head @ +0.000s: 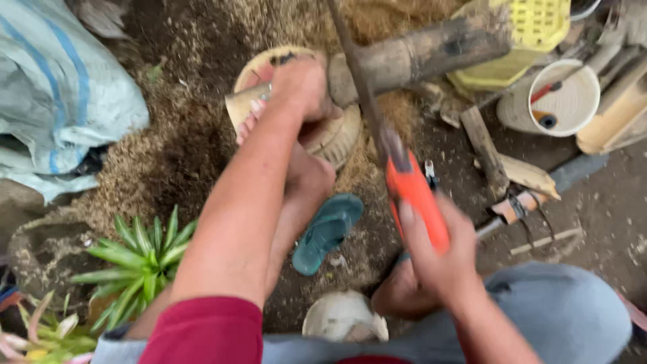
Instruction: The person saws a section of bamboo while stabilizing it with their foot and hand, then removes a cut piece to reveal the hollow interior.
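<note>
We're mid-cut: right hand wraps the orange saw handle, blade across the bamboo pole at upper centre. Left hand clamps the pole's cut end, foot below. Next stroke needs steady bracing, blade square.

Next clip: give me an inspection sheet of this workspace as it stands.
Surface: dirt ground strewn with sawdust.
Job's things: bamboo pole lying over a pale round block; orange-handled saw blade against the pole.
Clutter: teal sandal, white bucket, yellow crate, wood offcuts.
Hands: left hand presses on the pole; right hand grips the saw handle.
Cables: nothing seen.
Surroundings: green plant, pale sack.
</note>
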